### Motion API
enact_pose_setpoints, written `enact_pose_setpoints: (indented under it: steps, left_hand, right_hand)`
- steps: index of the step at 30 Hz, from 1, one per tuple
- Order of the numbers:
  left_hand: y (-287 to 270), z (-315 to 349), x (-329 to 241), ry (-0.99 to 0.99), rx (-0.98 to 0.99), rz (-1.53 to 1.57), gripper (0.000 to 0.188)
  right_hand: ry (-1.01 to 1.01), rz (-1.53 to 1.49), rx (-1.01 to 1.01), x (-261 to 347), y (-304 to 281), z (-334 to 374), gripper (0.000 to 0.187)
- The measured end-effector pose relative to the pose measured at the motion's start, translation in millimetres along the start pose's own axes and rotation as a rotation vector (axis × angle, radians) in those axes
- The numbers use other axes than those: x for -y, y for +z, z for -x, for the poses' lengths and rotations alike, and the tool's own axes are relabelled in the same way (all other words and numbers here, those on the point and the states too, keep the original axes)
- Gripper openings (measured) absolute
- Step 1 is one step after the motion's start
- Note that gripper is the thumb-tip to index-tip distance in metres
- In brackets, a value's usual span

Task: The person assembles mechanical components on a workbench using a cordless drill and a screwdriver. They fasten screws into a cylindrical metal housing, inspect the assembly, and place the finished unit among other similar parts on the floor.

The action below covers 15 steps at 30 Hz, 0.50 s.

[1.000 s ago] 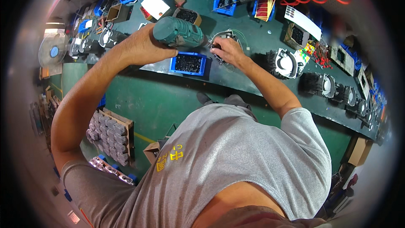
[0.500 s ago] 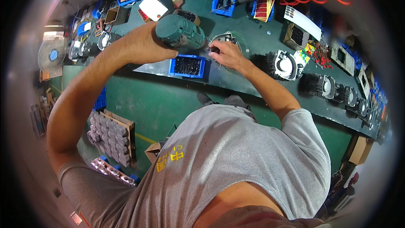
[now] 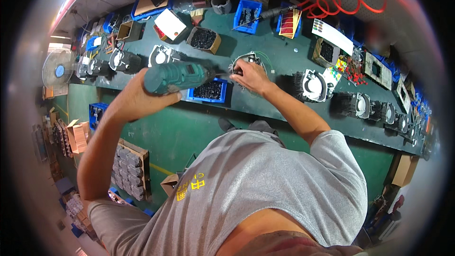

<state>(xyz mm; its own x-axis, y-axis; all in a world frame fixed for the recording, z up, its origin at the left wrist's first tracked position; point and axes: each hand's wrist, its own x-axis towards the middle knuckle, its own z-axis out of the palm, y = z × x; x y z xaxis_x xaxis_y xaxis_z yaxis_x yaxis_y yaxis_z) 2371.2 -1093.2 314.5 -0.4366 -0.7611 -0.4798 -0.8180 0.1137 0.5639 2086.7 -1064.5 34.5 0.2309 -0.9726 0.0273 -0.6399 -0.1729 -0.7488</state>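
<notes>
My left hand [image 3: 134, 98] is closed around the grip of a green cordless drill [image 3: 175, 77]. The drill lies level, its bit pointing right toward my right fingertips. My right hand [image 3: 253, 77] is bent over a metal motor housing [image 3: 256, 59] with thin green wires, which it partly hides. Its fingers are pinched together at the housing's left side; a dark bit shows there, too small to name. Below the drill's front end stands a blue bin [image 3: 208, 90] of small black parts, at the bench's near edge.
The dark green bench [image 3: 279, 52] carries more motor housings on the left [image 3: 124, 59] and right [image 3: 314, 85]. Behind are a cardboard box [image 3: 204, 39] of black parts and a blue bin [image 3: 247, 16]. A red coiled hose [image 3: 336, 4] hangs at the back right.
My left hand and the drill have come down and left, nearer the bench's front edge, uncovering the cardboard box behind. My right hand stays at the housing.
</notes>
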Motion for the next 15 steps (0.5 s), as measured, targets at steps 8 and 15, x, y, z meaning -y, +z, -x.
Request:
enact_pose_setpoints:
  steps: [8, 15]
  left_hand:
    - [45, 46, 46, -0.030, -0.066, 0.374, 0.039]
    - [106, 62, 106, -0.102, -0.090, 0.497, 0.038]
  right_hand:
    - [-0.107, 0.001, -0.074, -16, 15, 0, 0.026]
    - [-0.002, 0.092, -0.069, -4, 6, -1, 0.029]
